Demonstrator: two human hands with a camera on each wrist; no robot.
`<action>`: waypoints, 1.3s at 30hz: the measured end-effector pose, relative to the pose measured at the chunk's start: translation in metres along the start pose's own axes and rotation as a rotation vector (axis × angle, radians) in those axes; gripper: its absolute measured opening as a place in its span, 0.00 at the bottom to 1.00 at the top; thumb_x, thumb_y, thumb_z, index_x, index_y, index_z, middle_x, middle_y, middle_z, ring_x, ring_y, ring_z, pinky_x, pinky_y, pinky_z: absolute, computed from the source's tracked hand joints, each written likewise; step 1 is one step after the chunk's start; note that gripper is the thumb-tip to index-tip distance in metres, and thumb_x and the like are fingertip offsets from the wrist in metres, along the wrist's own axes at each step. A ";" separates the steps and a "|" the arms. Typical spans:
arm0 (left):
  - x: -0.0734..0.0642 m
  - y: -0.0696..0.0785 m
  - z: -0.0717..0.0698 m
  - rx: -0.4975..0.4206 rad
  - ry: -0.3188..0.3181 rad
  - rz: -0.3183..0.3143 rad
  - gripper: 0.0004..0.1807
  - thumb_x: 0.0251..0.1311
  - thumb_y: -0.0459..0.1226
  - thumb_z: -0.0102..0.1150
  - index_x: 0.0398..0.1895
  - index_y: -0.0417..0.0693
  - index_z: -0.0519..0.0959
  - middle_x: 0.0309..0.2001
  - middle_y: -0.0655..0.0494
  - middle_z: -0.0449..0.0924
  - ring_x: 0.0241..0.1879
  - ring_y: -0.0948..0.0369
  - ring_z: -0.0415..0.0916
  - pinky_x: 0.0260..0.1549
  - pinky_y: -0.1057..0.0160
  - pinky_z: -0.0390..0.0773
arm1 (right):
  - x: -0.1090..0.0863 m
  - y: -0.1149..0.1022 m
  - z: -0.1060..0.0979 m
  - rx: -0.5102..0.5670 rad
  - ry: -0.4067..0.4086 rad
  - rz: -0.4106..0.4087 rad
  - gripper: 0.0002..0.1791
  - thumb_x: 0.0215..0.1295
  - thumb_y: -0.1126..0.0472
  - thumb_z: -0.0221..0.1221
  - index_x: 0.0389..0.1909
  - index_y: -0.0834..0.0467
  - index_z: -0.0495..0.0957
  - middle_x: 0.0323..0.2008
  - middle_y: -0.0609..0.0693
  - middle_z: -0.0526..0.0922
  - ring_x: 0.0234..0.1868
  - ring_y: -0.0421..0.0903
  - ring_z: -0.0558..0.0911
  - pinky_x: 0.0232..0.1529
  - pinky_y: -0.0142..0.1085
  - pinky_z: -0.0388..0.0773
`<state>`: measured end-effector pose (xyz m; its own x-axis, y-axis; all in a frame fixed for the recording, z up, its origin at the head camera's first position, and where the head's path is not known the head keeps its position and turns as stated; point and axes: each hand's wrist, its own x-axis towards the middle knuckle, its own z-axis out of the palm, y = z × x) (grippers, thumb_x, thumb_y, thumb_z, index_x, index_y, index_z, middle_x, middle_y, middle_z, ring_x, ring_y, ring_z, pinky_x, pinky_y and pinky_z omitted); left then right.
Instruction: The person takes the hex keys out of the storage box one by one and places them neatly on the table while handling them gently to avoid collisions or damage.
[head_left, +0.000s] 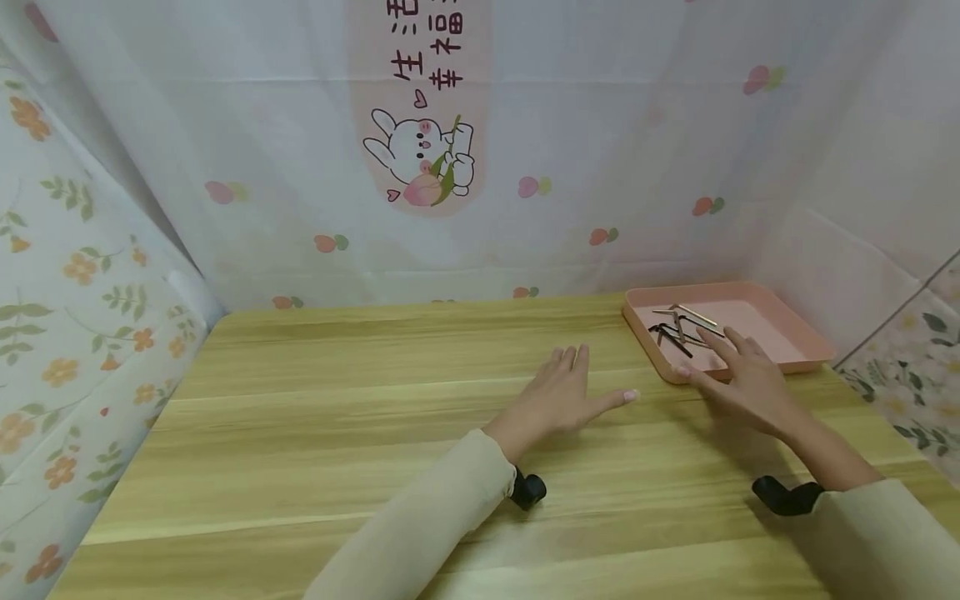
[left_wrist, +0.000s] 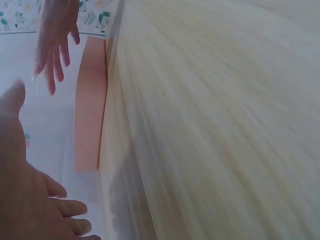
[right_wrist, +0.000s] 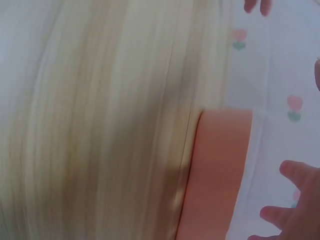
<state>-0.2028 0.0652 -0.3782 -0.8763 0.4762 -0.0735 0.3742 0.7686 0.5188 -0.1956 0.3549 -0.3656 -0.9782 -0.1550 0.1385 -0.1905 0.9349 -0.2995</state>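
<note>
Left hand [head_left: 553,398]: spread, left of tray [head_left: 776,329]
Right hand [head_left: 752,390]: spread, by tray's near edge
Hex keys [head_left: 681,330]: inside tray, left half

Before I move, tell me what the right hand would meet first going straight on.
Probably the L-shaped keys in the pink tray, though how high the right hand hangs is unclear.

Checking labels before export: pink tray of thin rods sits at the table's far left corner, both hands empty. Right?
Wrong corner: the head view shows the pink tray of thin rods at the table's far right corner. Left hand and right hand are empty, as you said.
</note>
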 end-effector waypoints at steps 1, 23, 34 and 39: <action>0.003 0.001 0.000 -0.015 0.007 -0.001 0.58 0.62 0.77 0.33 0.82 0.45 0.44 0.82 0.46 0.48 0.82 0.49 0.42 0.80 0.54 0.48 | 0.001 0.004 -0.001 0.008 0.011 0.001 0.46 0.71 0.39 0.55 0.81 0.57 0.49 0.74 0.79 0.49 0.70 0.86 0.52 0.59 0.80 0.52; 0.046 0.039 0.016 -0.530 0.119 -0.138 0.35 0.71 0.50 0.57 0.76 0.44 0.64 0.46 0.53 0.87 0.46 0.62 0.83 0.54 0.62 0.80 | 0.009 0.084 -0.054 0.256 0.085 0.328 0.47 0.74 0.34 0.44 0.80 0.61 0.46 0.75 0.78 0.48 0.71 0.82 0.52 0.58 0.77 0.57; 0.072 0.046 0.031 -0.738 0.148 -0.137 0.40 0.67 0.58 0.58 0.76 0.48 0.64 0.46 0.54 0.87 0.34 0.59 0.85 0.43 0.65 0.80 | 0.003 0.111 -0.057 0.310 0.099 0.471 0.49 0.75 0.32 0.39 0.80 0.63 0.41 0.77 0.75 0.40 0.75 0.79 0.46 0.64 0.76 0.53; 0.078 0.046 0.036 -0.833 0.191 -0.175 0.41 0.65 0.55 0.63 0.75 0.45 0.65 0.40 0.51 0.88 0.29 0.54 0.85 0.37 0.68 0.78 | 0.002 0.117 -0.051 0.313 0.085 0.492 0.48 0.77 0.34 0.35 0.79 0.67 0.38 0.76 0.77 0.39 0.74 0.81 0.46 0.65 0.75 0.52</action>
<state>-0.2425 0.1532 -0.3910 -0.9642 0.2434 -0.1054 -0.0493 0.2261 0.9729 -0.2152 0.4806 -0.3519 -0.9502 0.3114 -0.0160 0.2559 0.7495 -0.6105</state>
